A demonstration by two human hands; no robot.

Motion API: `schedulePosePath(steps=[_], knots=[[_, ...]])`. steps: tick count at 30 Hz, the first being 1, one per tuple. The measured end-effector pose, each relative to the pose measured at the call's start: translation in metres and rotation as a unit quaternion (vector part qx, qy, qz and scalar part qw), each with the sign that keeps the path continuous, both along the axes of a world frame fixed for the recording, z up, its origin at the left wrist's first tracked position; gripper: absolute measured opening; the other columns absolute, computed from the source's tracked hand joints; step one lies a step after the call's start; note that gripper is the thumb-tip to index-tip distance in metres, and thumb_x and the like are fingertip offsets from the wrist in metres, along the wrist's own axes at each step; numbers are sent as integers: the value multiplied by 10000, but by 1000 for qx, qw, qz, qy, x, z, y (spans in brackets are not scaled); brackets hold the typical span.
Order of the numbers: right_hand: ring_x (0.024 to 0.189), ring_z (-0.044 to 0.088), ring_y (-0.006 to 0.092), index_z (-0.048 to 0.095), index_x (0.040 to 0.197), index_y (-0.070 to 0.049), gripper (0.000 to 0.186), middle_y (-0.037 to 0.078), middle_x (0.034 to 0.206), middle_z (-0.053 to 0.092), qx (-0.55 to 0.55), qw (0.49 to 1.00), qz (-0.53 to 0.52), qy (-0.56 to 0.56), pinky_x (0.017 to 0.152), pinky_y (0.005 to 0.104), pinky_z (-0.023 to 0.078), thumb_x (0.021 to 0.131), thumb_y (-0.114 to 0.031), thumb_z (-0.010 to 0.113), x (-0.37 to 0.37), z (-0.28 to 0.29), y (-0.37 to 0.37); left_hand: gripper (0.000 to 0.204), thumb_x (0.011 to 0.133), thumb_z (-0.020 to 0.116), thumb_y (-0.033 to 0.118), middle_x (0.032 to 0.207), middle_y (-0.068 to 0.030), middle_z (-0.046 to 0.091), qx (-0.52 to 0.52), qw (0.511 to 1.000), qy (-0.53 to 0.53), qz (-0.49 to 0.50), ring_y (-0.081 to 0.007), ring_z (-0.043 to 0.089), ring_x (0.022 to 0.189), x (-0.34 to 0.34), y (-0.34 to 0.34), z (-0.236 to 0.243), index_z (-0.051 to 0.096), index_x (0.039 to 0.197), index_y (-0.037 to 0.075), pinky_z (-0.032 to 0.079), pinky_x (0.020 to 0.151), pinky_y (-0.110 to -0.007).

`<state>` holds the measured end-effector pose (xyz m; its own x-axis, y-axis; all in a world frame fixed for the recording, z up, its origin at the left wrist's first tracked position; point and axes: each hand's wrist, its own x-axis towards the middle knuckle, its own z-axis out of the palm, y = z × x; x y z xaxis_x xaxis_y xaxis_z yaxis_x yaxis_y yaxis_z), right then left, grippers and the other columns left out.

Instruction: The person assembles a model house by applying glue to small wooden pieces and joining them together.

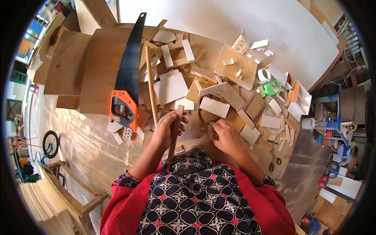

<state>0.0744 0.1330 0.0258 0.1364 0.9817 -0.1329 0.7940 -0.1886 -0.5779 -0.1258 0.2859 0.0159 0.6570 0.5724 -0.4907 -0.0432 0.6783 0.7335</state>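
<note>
My left hand (166, 127) is closed round a narrow brown wooden strip (174, 135), which stands up at a slant in front of my body. To its right, my right hand (225, 137) has its fingers curled on a short brown wood piece (210, 132) near the table's front edge; part of this piece is hidden by the fingers. Beyond both hands lies a pile of wood offcuts, among them a white board (171, 89) and a white-faced block (214, 107). A long thin wooden rod (150, 82) lies left of the pile.
A handsaw (127, 78) with an orange and black handle lies at the left beside brown wooden boxes (102, 70). Scissors (272, 164) rest near the right front edge. Farther right are a tape roll (264, 75), a green plastic thing (272, 88) and a wooden board (235, 67).
</note>
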Motion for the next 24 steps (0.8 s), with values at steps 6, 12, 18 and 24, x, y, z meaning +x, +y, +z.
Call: schedulePosePath(steps=[6, 12, 18, 24], knots=[[697, 624, 265, 668, 1027, -13, 237, 113, 794, 649, 99, 977, -67, 175, 663, 341, 495, 820, -127, 681, 4, -11, 3, 340, 950, 438, 258, 921, -77, 632, 20, 999, 14, -26, -130, 577, 705, 4, -6, 4, 575, 1152, 21, 461, 615, -256], [658, 544, 72, 663, 1005, 8, 216, 8, 742, 605, -8, 824, -179, 538, 608, 240, 442, 939, -191, 609, -2, 0, 19, 300, 965, 459, 251, 884, -57, 641, 43, 996, 25, -73, -113, 576, 702, 10, -10, 8, 587, 1107, 20, 459, 619, -243], [647, 541, 78, 663, 1007, 11, 197, 18, 757, 596, 107, 908, -126, 385, 586, 240, 437, 912, -161, 644, -8, 11, 42, 298, 994, 477, 259, 896, -43, 666, 40, 993, 3, -113, -82, 564, 712, 15, -21, 10, 623, 1048, 6, 444, 614, -219], [612, 567, 125, 679, 1012, -1, 219, 80, 778, 624, 244, 936, -91, 237, 547, 266, 454, 821, -96, 729, -12, 30, 48, 308, 993, 500, 266, 923, -42, 672, 82, 987, -12, -140, -69, 556, 722, 7, -21, 24, 641, 1081, 6, 446, 637, -211]])
